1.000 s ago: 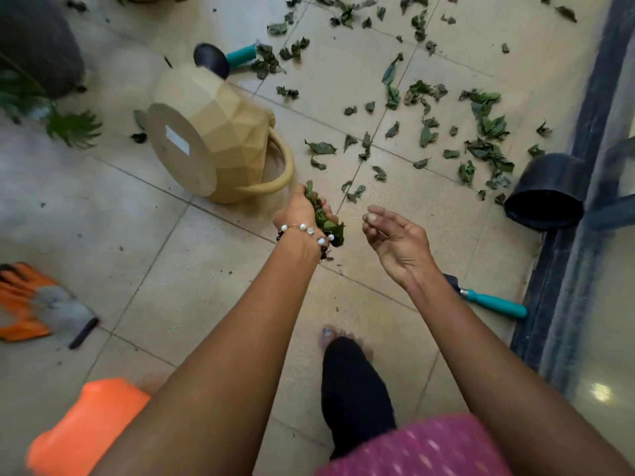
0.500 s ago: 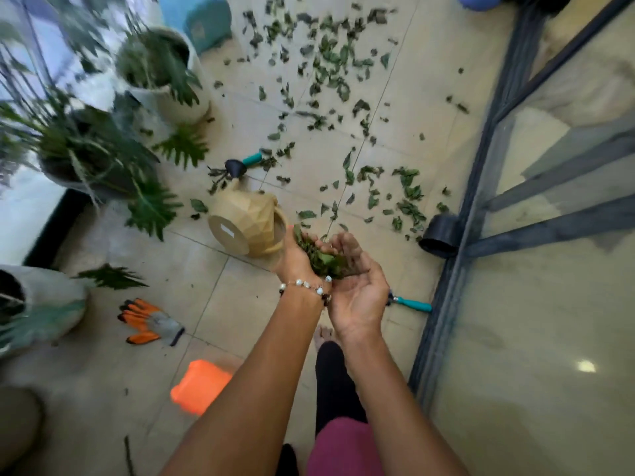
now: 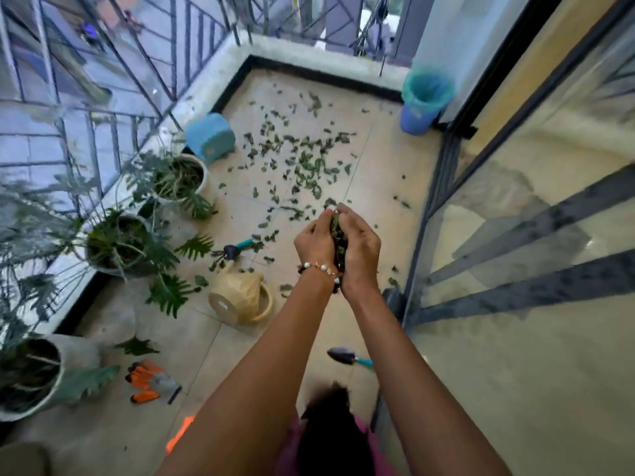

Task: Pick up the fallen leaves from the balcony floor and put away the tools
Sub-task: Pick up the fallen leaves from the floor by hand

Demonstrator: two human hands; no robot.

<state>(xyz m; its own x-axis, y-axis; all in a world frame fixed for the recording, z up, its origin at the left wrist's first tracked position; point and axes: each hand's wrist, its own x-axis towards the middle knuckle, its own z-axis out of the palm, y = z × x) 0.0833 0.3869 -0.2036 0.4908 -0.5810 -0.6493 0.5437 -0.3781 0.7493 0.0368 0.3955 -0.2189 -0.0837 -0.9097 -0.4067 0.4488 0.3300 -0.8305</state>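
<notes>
My left hand (image 3: 314, 242) and my right hand (image 3: 360, 247) are pressed together around a bunch of green leaves (image 3: 338, 240), held up above the floor. Many fallen leaves (image 3: 302, 163) lie scattered over the tiles ahead. A teal-handled hand rake (image 3: 235, 249) lies left of my hands. A teal-handled trowel (image 3: 347, 357) lies on the floor under my right forearm. An orange and grey glove (image 3: 151, 383) lies at the lower left. A tan watering can (image 3: 240, 297) lies on its side below my hands.
A blue bin with a teal liner (image 3: 424, 101) stands in the far right corner. A blue box (image 3: 210, 137) sits by the railing. Potted plants (image 3: 175, 182) line the left edge. A glass sliding door (image 3: 515, 252) runs along the right. An orange object (image 3: 178, 434) lies near my feet.
I have risen from a crouch and the view has lifted to show the whole balcony. My right hand joined my left and both now clasp the leaves, raised higher.
</notes>
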